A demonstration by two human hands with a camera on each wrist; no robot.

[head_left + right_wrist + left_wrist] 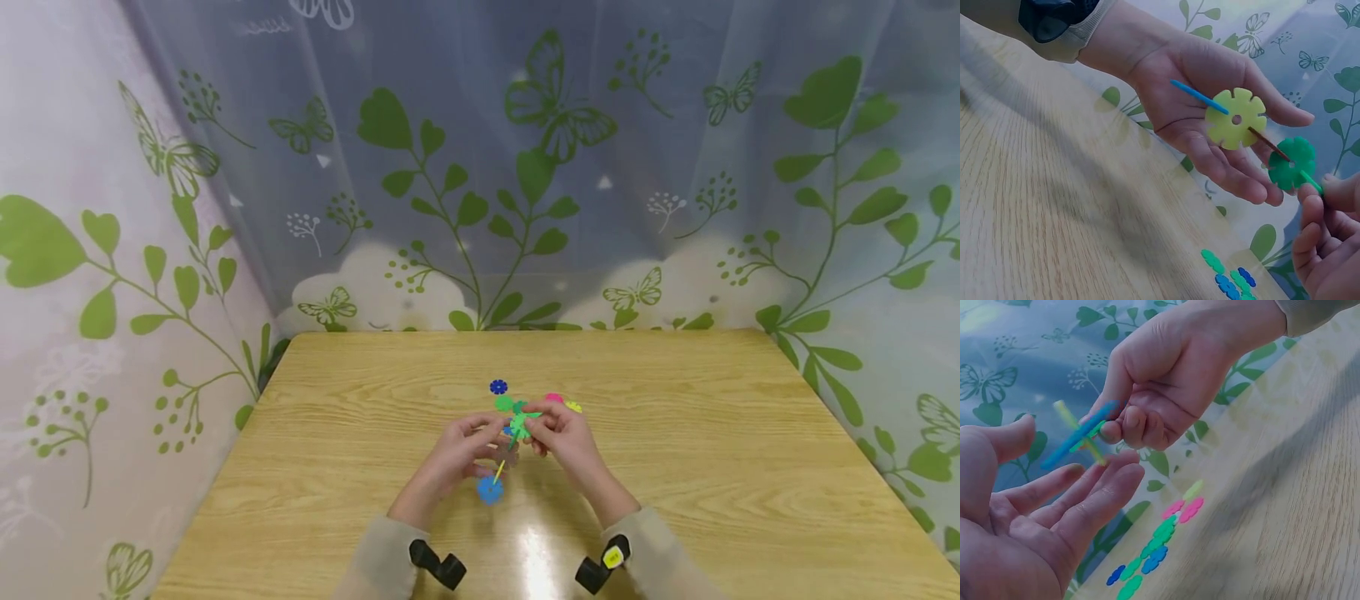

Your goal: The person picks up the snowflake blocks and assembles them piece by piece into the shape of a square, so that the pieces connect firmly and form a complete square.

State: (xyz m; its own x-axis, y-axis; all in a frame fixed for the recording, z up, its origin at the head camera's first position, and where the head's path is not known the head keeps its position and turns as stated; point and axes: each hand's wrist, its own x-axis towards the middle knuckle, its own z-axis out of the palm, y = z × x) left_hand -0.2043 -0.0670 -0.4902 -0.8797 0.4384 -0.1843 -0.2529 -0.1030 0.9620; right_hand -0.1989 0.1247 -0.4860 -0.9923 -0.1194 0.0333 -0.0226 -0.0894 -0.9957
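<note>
A chain of notched plastic flower discs is held up between the hands. In the right wrist view it has a blue disc [1197,97] seen edge-on, a yellow disc [1222,136], a thin brown disc [1267,142], a green disc [1294,172] and a bright green disc [1311,182]. My right hand [567,435] pinches the bright green disc at one end between thumb and forefinger. Close beside the chain, my left hand [463,450] has its palm turned towards it, fingers spread and loosely bent, gripping nothing.
Loose flower discs lie on the wooden table [337,417] beyond the hands: a dark blue disc [498,387], a green disc [503,403], a pink disc [554,398] and a yellow disc [573,407], among several. A patterned curtain [465,167] hangs behind the table.
</note>
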